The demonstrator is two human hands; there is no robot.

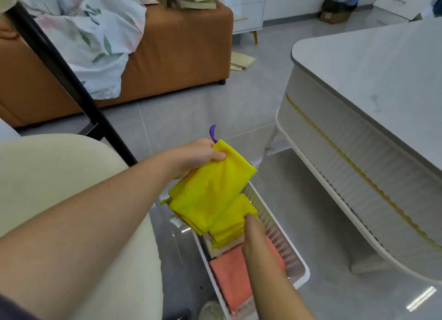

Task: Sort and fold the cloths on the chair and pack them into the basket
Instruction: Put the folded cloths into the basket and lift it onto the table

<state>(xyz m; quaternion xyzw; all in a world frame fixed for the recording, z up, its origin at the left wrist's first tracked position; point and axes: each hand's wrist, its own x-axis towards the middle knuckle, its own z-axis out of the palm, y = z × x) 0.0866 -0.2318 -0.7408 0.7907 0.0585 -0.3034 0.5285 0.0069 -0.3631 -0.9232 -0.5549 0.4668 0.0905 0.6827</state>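
Both hands are working apart over the basket. The left hand (198,157) is gripping the far corner of a folded yellow cloth (210,188), thumb curling over the top edge, and is holding it tilted just above the far end of the white basket (275,226). A purple loop (212,133) is sticking up just beyond the knuckles. The right hand (256,240) is reaching into the basket with fingers straight and together, the fingertips (248,217) pressing against a second yellow fold (229,231) that is lying inside; whether this fold is a separate piece or part of the held cloth cannot be told.

Under that fold, a beige cloth (221,248) is showing at its edge, and a folded coral cloth (229,279) is filling the near end of the basket, partly beneath the right wrist. The basket itself is sitting on the grey tiled floor (191,109), its perforated wall facing a pale ribbed table (370,85) on the right.

Farther out, a black pole (71,80) is slanting across the left side, and an orange sofa (179,52) is standing behind it with a floral sheet (95,32) hanging over its front.
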